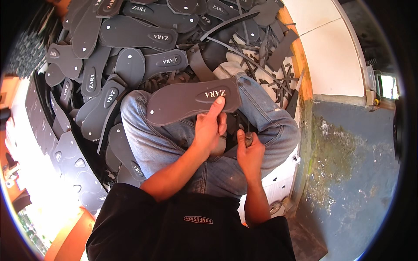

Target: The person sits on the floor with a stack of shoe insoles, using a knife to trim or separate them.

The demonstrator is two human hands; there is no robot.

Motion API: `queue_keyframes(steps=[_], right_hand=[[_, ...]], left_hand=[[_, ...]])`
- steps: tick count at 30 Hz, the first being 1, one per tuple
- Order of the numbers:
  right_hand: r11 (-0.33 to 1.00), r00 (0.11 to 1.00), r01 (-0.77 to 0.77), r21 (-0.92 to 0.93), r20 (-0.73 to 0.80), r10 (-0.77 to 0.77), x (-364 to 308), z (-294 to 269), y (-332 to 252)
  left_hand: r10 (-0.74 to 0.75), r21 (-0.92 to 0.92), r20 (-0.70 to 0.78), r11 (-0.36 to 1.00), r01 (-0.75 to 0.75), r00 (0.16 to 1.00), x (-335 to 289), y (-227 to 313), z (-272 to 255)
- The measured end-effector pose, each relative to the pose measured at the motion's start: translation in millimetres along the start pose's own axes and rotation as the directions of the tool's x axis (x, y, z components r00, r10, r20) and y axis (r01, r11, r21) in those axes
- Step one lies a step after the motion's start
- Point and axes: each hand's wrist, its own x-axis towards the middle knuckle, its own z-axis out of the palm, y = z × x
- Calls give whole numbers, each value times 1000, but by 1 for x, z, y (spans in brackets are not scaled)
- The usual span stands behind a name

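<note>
Dark foam soles [126,56] lie heaped all around where I sit, spilling up toward a tangle of cut strips and offcuts [261,52] against an orange-edged wall [305,74], with a stained blue floor [348,156] off to my right. My knees in blue jeans [174,139] are drawn up in the middle of it.

My left hand [211,130] is closed on one dark sole [191,100], thumb pressed up against its face near the heel end, the rest of it reaching out over my left knee. My right hand [249,152] is curled tight around something small and dark [248,139] just beside the sole's lower edge; I cannot tell what it is, only that the thumb stands up along it.

What worries me is how near the two hands are. If that small thing is a tool with an edge or point, a slip off the foam would send it toward my left fingers or my thigh underneath. The sole is pinched at one end only, so it could flex or swing as I press. And the heap behind my knees looks loose enough to slide down onto my lap.
</note>
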Motion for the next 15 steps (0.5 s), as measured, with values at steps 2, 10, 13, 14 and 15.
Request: queue_keyframes(steps=[2, 10, 13, 14, 15], right_hand=[[997, 1000, 16, -72, 3, -16, -7, 7, 10], [993, 999, -16, -113, 39, 21, -6, 11, 4], [992, 997, -37, -124, 59, 45, -7, 16, 4], [992, 995, -54, -117, 79, 64, -7, 18, 3], [991, 992, -72, -109, 97, 83, -6, 20, 2]], left_hand=[[-2, -18, -12, 1000, 1, 1000, 6, 3, 1], [1, -42, -17, 999, -1, 1000, 5, 8, 2], [1, -24, -2, 1000, -1, 1000, 4, 7, -4], [6, -8, 16, 1000, -6, 1000, 1, 6, -9], [10, 8, 35, 1000, -10, 999, -2, 3, -13]])
